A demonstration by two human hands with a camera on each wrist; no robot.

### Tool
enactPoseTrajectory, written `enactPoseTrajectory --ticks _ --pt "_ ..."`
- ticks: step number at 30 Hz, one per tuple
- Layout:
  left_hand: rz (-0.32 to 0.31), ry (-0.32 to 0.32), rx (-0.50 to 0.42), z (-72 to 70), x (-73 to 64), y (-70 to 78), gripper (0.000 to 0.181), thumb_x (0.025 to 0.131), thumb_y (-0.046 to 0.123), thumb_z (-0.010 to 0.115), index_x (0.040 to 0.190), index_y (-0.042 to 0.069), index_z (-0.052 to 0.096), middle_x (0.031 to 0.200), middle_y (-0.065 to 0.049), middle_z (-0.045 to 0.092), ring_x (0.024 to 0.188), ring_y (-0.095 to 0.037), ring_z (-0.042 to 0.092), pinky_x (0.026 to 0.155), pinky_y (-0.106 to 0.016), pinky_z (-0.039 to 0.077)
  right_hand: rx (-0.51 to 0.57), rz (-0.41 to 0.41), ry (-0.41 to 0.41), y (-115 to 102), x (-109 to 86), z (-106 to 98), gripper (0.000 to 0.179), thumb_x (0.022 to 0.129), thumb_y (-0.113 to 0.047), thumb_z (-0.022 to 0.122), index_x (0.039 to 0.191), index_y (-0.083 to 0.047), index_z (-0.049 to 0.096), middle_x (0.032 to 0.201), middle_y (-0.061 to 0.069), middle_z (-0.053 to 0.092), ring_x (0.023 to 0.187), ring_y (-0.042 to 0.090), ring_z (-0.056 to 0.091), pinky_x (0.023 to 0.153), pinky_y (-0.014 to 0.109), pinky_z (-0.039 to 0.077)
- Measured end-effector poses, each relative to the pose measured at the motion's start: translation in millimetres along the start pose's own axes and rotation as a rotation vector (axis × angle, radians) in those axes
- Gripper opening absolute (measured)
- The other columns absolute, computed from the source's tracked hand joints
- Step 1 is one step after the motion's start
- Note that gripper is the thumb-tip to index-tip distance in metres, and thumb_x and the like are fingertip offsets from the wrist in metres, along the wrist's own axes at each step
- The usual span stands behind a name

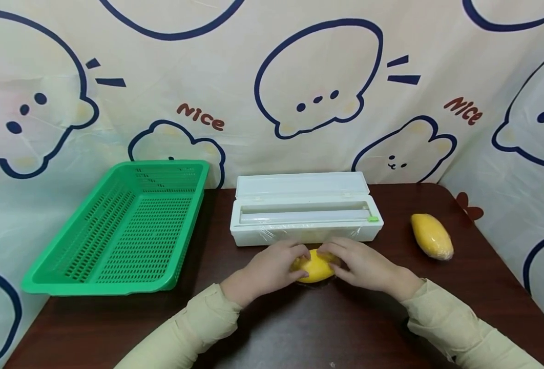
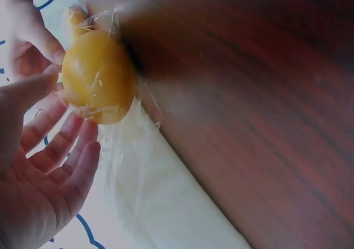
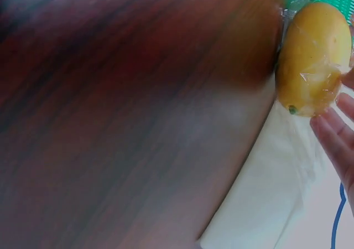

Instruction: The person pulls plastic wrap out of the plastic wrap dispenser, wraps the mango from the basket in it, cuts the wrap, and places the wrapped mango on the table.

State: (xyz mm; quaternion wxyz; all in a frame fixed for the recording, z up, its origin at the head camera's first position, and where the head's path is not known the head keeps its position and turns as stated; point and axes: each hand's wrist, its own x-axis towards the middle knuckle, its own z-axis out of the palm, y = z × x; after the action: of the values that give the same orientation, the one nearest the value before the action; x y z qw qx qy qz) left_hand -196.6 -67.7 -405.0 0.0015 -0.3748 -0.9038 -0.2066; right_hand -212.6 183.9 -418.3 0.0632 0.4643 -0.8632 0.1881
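A yellow mango point(image 1: 317, 267) with clear cling film around it is held at its two ends, just in front of the white film dispenser. My left hand point(image 1: 274, 267) grips its left end, thumb on the near side and fingers on the far side. On the opposite end, my right hand point(image 1: 361, 266) holds it the same way. Loose cling film point(image 2: 130, 144) trails from the mango toward the dispenser in the left wrist view. The right wrist view shows wrinkled film over the mango point(image 3: 313, 61) and a small green stem spot.
The white cling film dispenser point(image 1: 304, 234) stands with its lid up at the back, a roll inside and a green slider on its right. A second wrapped mango point(image 1: 432, 237) lies at right. A green plastic basket point(image 1: 175, 282) is at left. Behind hangs a printed curtain.
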Motion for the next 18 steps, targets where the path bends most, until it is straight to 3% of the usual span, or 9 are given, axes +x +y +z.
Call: enactPoseTrajectory --ticks 5,8,12,18 --pt "-0.055 -0.077 0.007 4.0 1.7 0.8 0.054 0.080 0.028 0.091 0.122 0.010 0.063 0.118 -0.006 0.058 0.104 -0.020 0.056 0.091 -0.030 0.051 -0.013 0.003 -0.079 -1.4 2.0 2.2 0.045 0.088 -0.023 0.082 0.126 -0.007 0.065 0.130 0.005 0.059 0.119 0.023 0.057 0.098 0.042 0.051" --pt "-0.062 -0.099 0.022 6.0 5.6 -0.4 0.060 0.076 0.024 0.094 0.124 0.011 0.059 0.119 -0.006 0.056 0.107 -0.022 0.055 0.093 -0.032 0.051 -0.020 0.000 -0.115 -1.1 2.4 3.5 0.062 0.082 -0.029 0.089 0.132 -0.006 0.061 0.134 0.006 0.057 0.124 0.024 0.053 0.101 0.043 0.049" --pt "-0.041 -0.093 0.035 3.5 9.5 -1.7 0.056 0.077 0.019 0.093 0.121 0.010 0.060 0.116 -0.006 0.057 0.106 -0.022 0.057 0.093 -0.033 0.051 -0.063 -0.019 -0.117 -2.2 3.2 6.4 0.075 0.074 -0.019 0.094 0.136 -0.003 0.056 0.136 0.008 0.054 0.125 0.025 0.051 0.100 0.041 0.050" --pt "-0.002 -0.054 0.039 1.9 5.9 -1.5 0.052 0.080 0.016 0.090 0.123 0.006 0.063 0.119 -0.006 0.060 0.108 -0.023 0.059 0.096 -0.033 0.050 -0.099 -0.015 -0.094 -3.2 5.0 8.1 0.066 0.079 -0.011 0.090 0.135 -0.003 0.056 0.133 0.007 0.056 0.124 0.025 0.053 0.099 0.041 0.051"
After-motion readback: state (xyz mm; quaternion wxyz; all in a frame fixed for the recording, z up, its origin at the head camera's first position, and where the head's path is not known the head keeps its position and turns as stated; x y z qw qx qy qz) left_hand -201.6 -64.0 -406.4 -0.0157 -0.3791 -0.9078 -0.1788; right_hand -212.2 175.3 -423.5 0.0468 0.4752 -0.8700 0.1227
